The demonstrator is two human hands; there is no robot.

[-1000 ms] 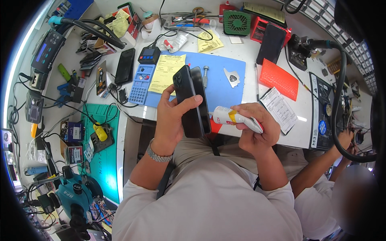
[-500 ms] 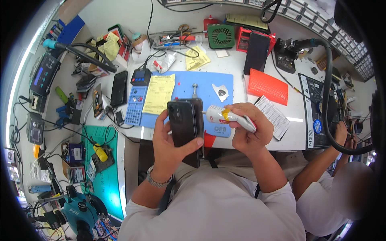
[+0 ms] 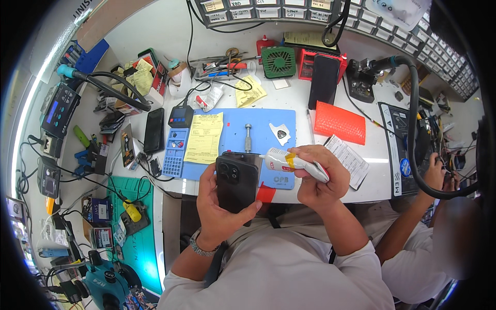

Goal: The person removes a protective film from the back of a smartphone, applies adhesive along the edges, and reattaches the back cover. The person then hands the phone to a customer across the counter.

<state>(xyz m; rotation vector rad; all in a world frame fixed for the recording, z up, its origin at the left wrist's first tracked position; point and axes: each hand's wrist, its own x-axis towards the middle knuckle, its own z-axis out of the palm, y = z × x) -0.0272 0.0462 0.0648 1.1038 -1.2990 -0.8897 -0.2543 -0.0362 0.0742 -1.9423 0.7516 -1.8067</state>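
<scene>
Holding: our dark rectangular smartphone with a square camera block (image 3: 236, 188), raised over the white table's (image 3: 380, 181) near edge.
Left grip: our left hand (image 3: 219, 219) pinches it between thumb and fingers.
Right grip: our right hand (image 3: 324, 173) clasps a white bottle with yellow tape (image 3: 278, 160), nozzle at the phone's upper-right corner; contact we cannot tell.
Mat: blue, rectangular (image 3: 263, 120), beyond the phone.

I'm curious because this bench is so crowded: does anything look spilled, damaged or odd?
Nothing looks spilled. The white bottle in the right hand carries a yellow patch, perhaps a makeshift repair. The white form near that hand lies askew to the blue mat.
</scene>
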